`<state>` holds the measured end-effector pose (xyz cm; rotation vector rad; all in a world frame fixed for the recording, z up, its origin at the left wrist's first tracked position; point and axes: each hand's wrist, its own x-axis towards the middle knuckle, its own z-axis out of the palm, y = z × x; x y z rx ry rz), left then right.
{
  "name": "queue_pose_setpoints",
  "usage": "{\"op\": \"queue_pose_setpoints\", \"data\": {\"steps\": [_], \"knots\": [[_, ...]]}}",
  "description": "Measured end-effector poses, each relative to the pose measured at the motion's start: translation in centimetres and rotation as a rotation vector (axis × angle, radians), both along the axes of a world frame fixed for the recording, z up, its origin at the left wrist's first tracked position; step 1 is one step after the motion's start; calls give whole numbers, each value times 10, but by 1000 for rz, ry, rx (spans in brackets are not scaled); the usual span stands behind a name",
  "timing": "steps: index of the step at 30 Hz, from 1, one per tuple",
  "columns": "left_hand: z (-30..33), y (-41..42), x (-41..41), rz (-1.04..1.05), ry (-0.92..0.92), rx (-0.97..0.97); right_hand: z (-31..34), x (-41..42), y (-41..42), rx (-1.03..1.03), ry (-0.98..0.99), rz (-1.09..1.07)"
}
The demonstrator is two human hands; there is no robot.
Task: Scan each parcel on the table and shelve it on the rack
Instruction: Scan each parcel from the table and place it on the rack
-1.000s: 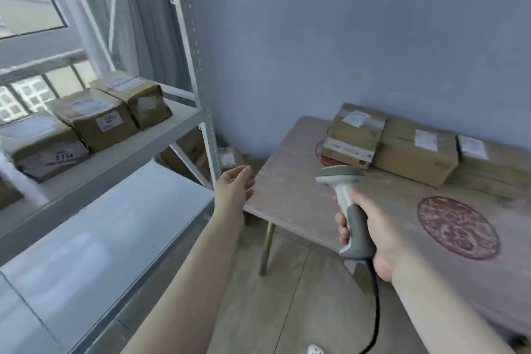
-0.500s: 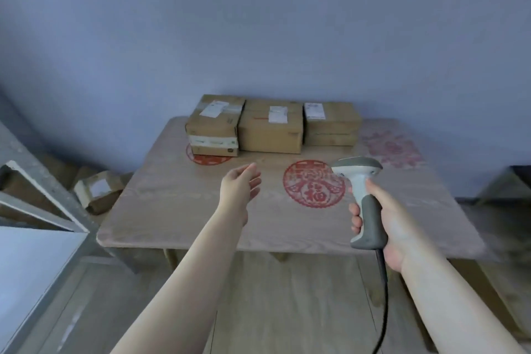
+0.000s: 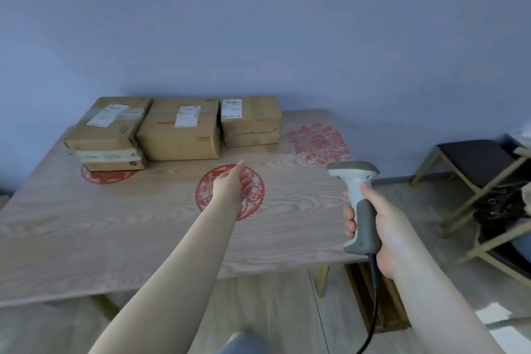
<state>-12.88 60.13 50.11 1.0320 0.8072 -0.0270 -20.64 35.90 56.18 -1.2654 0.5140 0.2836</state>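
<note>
Cardboard parcels stand in a row at the far edge of the wooden table (image 3: 86, 227), against the wall. The left parcel (image 3: 112, 129) lies on a flatter box. A larger middle parcel (image 3: 181, 132) sits beside it, and a right parcel (image 3: 250, 113) tops another thin box. All carry white labels. My left hand (image 3: 234, 185) reaches over the table's middle, empty, fingers apart, short of the parcels. My right hand (image 3: 373, 227) grips a grey and white barcode scanner (image 3: 356, 190) upright over the table's right front corner. The rack is out of view.
Red paper-cut decorations (image 3: 316, 142) lie flat on the tabletop. A dark-seated stool (image 3: 471, 161) and clutter stand on the floor at the right. The scanner's black cable (image 3: 373, 310) hangs down toward the floor. A blue wall backs the table.
The view has swung from the rack to the table and come closer. My left hand has stretched forward over the table toward the parcels. The scanner stays in my right hand.
</note>
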Motion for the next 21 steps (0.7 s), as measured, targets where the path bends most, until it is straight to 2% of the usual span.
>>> {"op": "queue_pose_setpoints", "data": {"steps": [6, 12, 15, 19, 21], "knots": [[-28, -13, 85, 36, 64, -86, -18, 57, -21, 9, 57, -28], [-49, -7, 205, 72, 148, -195, -35, 145, -27, 4, 137, -44], [-52, -4, 259, 83, 197, -162, -45, 186, -25, -1, 170, -25], [-68, 3, 315, -65, 206, -30, -58, 225, -24, 8, 204, 9], [-79, 8, 340, -61, 245, -20, -65, 239, -25, 15, 220, 13]]}}
